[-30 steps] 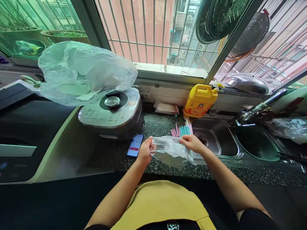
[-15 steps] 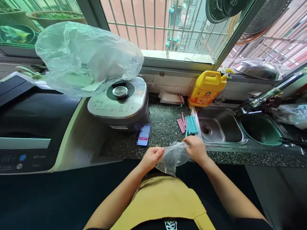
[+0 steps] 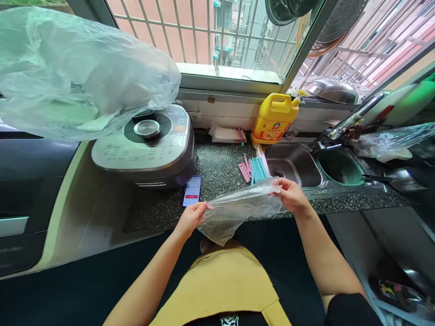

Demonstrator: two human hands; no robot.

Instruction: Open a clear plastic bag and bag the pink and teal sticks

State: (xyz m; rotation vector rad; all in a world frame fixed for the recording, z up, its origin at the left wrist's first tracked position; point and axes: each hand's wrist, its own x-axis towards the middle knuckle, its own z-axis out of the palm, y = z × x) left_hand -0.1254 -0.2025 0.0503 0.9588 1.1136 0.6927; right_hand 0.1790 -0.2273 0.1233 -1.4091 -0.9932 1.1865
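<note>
A: What is the thin, crinkled stuff stretched between the hands?

B: A clear plastic bag (image 3: 234,210), limp and glossy. The left hand (image 3: 190,218) pinches one end of its rim, the right hand (image 3: 291,195) pinches the other; both sets of fingers are closed on the film. It hangs in front of the edge of the speckled stone counter (image 3: 220,170), sagging to a rounded point.

A: And behind it?

B: Flat pink and teal clip sticks (image 3: 252,168) lie beside the steel sink (image 3: 292,158). A squat yellow plastic jug (image 3: 274,118) stands near the window. A phone (image 3: 192,191) lies by the rounded metal cooker (image 3: 146,142).
</note>
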